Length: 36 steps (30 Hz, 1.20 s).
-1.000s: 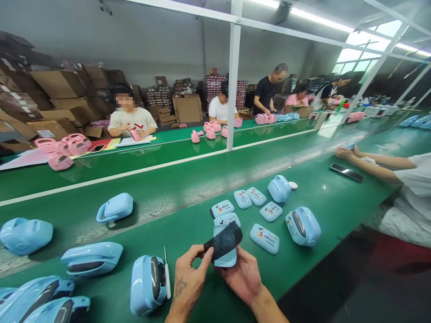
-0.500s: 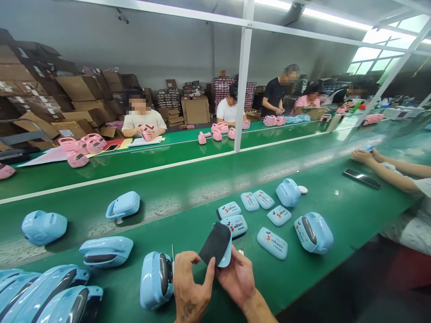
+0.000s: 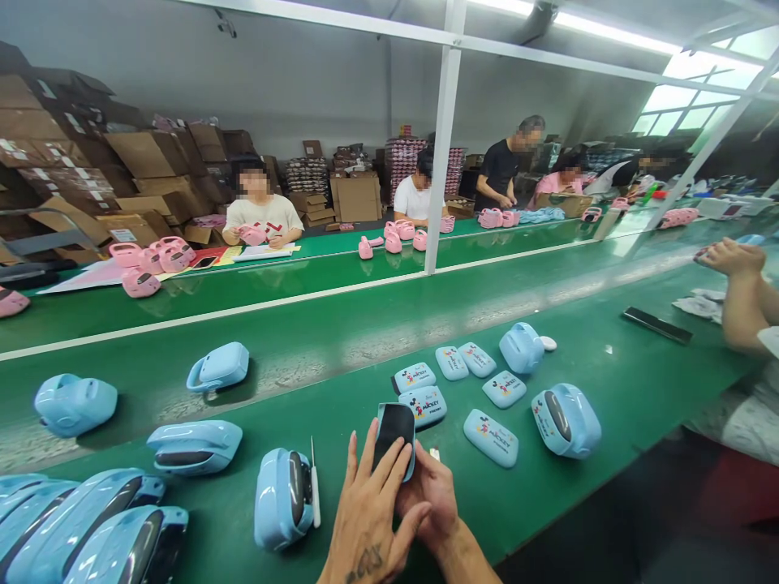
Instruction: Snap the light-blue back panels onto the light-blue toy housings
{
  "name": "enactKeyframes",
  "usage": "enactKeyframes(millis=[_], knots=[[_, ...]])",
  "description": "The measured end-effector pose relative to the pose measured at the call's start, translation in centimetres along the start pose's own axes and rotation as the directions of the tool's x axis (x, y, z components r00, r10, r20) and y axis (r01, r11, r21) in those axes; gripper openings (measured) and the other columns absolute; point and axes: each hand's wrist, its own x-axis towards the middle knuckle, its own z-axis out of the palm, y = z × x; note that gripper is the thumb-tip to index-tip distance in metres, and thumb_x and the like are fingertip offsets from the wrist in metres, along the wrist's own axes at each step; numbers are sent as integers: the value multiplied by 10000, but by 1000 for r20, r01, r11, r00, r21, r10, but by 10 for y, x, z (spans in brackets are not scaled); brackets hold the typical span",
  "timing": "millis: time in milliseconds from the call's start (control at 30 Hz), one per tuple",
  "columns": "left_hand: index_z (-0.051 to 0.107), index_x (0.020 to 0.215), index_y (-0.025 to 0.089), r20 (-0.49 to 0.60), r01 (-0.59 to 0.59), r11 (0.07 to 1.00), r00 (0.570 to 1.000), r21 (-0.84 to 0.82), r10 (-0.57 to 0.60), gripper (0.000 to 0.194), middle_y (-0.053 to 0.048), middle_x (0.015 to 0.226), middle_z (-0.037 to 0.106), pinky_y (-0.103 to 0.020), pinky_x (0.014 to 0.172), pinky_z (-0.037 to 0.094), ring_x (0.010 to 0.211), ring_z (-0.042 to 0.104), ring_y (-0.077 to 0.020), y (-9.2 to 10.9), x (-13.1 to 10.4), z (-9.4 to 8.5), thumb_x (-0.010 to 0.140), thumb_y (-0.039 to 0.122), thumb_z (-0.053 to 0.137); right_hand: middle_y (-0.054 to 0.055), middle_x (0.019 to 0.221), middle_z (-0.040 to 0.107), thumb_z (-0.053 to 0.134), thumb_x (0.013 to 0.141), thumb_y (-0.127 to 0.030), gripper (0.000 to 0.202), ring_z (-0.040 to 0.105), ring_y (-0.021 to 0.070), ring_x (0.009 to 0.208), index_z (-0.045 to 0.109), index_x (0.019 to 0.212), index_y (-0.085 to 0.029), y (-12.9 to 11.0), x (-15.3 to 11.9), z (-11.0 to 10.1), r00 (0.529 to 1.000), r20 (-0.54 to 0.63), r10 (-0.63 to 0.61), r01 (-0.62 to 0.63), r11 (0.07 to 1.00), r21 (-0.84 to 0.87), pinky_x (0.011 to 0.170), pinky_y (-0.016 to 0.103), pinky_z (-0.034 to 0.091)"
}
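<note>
My right hand (image 3: pixel 431 499) holds a light blue plastic cover (image 3: pixel 411 464) with its inner side turned up. A dark pad (image 3: pixel 393 426) covers that side. Across the pad lies my left hand (image 3: pixel 378 504), its fingers stretched out and touching the surface. Just beyond my hands is a printed blue cover (image 3: pixel 424 407) with a cartoon mouse on it, and another printed cover (image 3: pixel 415 377) sits behind that one. To the left a blue handled casing (image 3: pixel 281 499) with a dark window stands on the green table, a white-handled screwdriver (image 3: pixel 316 496) beside it.
More printed covers (image 3: pixel 492 438) and blue casings (image 3: pixel 567 422) lie to the right. Several blue casings (image 3: pixel 91 527) crowd the lower left. A phone (image 3: pixel 657 324) rests near a co-worker's hands (image 3: pixel 733 258). A white post (image 3: pixel 443 154) rises beyond the belt; people handle pink casings (image 3: pixel 174 254) there.
My left hand has gone from pinching the pad's edge to lying flat over it. The pad now sits within the cover. The co-worker's hands at right have risen and moved right.
</note>
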Motion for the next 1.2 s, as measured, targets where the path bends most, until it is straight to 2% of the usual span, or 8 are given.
enactKeyframes(millis=[67, 167, 267, 367, 533, 800, 1033, 1200], knots=[[362, 1535, 140, -20, 8, 1000, 1000, -25, -8, 720, -138, 1457, 582, -642, 1167, 313, 1497, 279, -383, 4, -3, 1, 900, 377, 607, 79, 1052, 778, 729, 782, -519, 352, 677, 299, 1096, 779, 966, -223, -1, -2, 1, 1000, -16, 19, -18, 1000, 19, 974, 482, 512], [380, 1529, 189, -30, 3, 1000, 1000, -12, -3, 678, -117, 1514, 524, -665, 1182, 249, 1513, 233, -384, -2, -6, -7, 906, 351, 592, 92, 1048, 780, 719, 799, -502, 359, 687, 296, 1083, 779, 988, -203, -5, -7, 7, 998, -47, 48, -46, 998, 39, 965, 471, 517], [408, 1517, 239, 38, -62, 997, 997, 50, 60, 648, -61, 1552, 483, -660, 1206, 162, 1532, 150, -389, -15, -7, -19, 913, 386, 593, 93, 1036, 785, 735, 798, -472, 341, 694, 287, 1079, 782, 993, -196, -9, -12, 15, 995, -62, 77, -73, 996, 59, 964, 450, 519], [430, 1508, 250, 115, -121, 989, 987, 91, 110, 654, -38, 1553, 487, -626, 1224, 135, 1522, 187, -390, -22, -6, -22, 913, 474, 585, 97, 1023, 788, 751, 789, -455, 332, 691, 290, 1092, 786, 982, -188, -10, -13, 20, 993, -77, 87, -81, 994, 71, 976, 447, 517], [515, 1455, 242, 64, -6, 993, 998, 121, -2, 590, -75, 1503, 540, -621, 1199, 222, 1494, 259, -402, -12, -9, -13, 909, 453, 593, 98, 1040, 786, 754, 783, -449, 331, 669, 295, 1144, 785, 986, -189, -5, -11, 20, 996, -72, 54, -49, 996, 69, 1014, 464, 503], [430, 1509, 250, 68, 97, 992, 993, 76, -102, 627, -67, 1529, 511, -658, 1165, 268, 1509, 199, -416, -3, -14, -2, 919, 400, 579, 116, 1074, 778, 732, 791, -464, 352, 656, 316, 1175, 784, 996, -183, -2, -12, 17, 994, -41, 100, -98, 994, 53, 1029, 496, 495], [528, 1440, 208, 78, 184, 981, 979, 67, -189, 589, -97, 1467, 572, -706, 1148, 267, 1480, 258, -451, -2, -7, -5, 906, 446, 592, 91, 1125, 768, 703, 828, -426, 330, 649, 292, 1188, 765, 1066, -206, 2, -12, 19, 994, -58, 87, -83, 994, 71, 1010, 473, 510], [480, 1473, 210, 111, 153, 988, 982, 8, -153, 576, -97, 1510, 530, -723, 1141, 286, 1498, 235, -432, -5, -10, -12, 921, 350, 574, 86, 1116, 771, 725, 811, -431, 338, 658, 291, 1166, 762, 1058, -203, -2, -13, 18, 992, -87, 97, -90, 993, 77, 991, 467, 517]])
